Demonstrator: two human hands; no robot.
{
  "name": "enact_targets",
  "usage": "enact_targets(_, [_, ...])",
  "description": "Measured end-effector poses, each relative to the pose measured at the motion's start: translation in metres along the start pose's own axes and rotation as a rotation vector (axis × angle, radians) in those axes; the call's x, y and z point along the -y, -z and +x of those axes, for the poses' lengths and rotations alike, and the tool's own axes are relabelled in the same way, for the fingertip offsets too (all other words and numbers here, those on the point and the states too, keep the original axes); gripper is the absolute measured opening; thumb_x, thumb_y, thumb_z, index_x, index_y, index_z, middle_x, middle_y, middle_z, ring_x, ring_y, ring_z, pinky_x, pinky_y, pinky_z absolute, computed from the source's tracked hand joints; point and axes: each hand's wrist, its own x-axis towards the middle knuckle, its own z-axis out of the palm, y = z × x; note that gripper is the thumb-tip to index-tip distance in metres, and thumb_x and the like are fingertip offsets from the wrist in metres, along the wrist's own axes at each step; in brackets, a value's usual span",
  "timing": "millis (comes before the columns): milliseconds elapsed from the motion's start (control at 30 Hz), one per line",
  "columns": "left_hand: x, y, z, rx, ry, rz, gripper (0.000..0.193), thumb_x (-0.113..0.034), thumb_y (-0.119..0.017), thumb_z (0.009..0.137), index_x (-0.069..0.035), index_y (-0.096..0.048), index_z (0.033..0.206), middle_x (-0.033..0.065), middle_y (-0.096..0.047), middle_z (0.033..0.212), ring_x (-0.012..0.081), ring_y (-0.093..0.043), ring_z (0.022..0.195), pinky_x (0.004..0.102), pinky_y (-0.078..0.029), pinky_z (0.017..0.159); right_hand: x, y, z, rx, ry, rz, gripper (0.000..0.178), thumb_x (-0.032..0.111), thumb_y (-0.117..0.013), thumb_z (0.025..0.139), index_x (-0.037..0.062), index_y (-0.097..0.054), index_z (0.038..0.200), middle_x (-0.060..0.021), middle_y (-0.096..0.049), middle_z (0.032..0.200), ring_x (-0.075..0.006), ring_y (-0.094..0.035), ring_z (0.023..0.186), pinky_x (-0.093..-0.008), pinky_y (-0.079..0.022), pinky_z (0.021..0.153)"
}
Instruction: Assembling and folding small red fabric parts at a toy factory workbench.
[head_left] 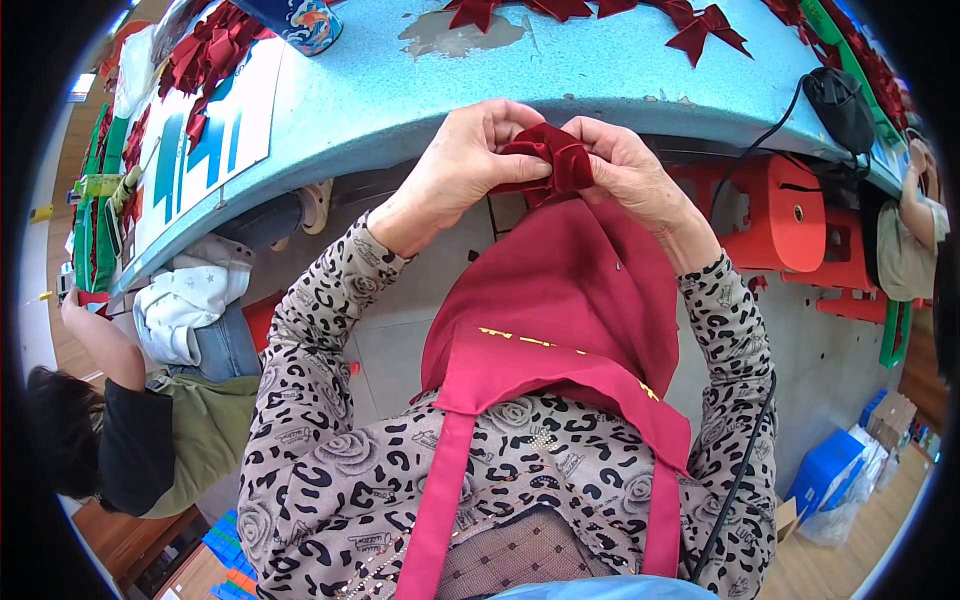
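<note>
A dark red velvet bow (560,158) is held up between my two hands, just in front of the table's near edge. My left hand (470,160) pinches its left side, thumb laid across the velvet and fingers curled behind. On its right side my right hand (632,172) grips the fabric between thumb and forefinger. Part of the bow is hidden behind my fingers. Under my hands hangs the red apron (560,290) that I wear.
The light blue table (390,110) curves ahead, with finished bows (705,32) along its far side. A pile of bows (212,55) lies left, by a patterned container (308,25). Red stools (790,215) stand at right. Another person (170,430) sits at my left.
</note>
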Motion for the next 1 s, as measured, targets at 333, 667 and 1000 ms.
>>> enact_targets(333, [0.011, 0.007, -0.015, -0.004, 0.04, -0.025, 0.021, -0.008, -0.069, 0.076, 0.002, -0.061, 0.093, 0.0037, -0.063, 0.083, 0.0075, -0.057, 0.074, 0.021, -0.047, 0.068, -0.005, -0.017, 0.001, -0.043, 0.034, -0.03, 0.023, 0.026, -0.061, 0.087, 0.0052, -0.053, 0.095, 0.0065, -0.053, 0.076, 0.0014, -0.043, 0.063, -0.0138, -0.034, 0.055])
enact_targets(667, [0.005, 0.011, -0.026, -0.026, 0.023, -0.137, 0.016, -0.007, -0.065, 0.077, 0.001, -0.058, 0.089, 0.0044, -0.061, 0.081, 0.0075, -0.055, 0.07, 0.0215, -0.046, 0.064, -0.002, -0.029, 0.004, -0.298, 0.158, -0.375, 0.023, 0.016, -0.065, 0.083, 0.0031, -0.051, 0.096, 0.0016, -0.054, 0.086, -0.0033, -0.05, 0.077, -0.017, -0.041, 0.069])
enact_targets(1000, [0.006, 0.018, -0.03, -0.033, 0.007, -0.241, 0.015, -0.004, -0.064, 0.077, 0.0, -0.059, 0.09, 0.0039, -0.062, 0.081, 0.007, -0.056, 0.069, 0.0211, -0.045, 0.064, 0.004, -0.037, 0.01, -0.401, 0.516, -0.699, 0.016, 0.009, -0.069, 0.077, 0.0022, -0.054, 0.077, 0.0004, -0.05, 0.084, -0.0055, -0.046, 0.074, -0.0198, -0.039, 0.066])
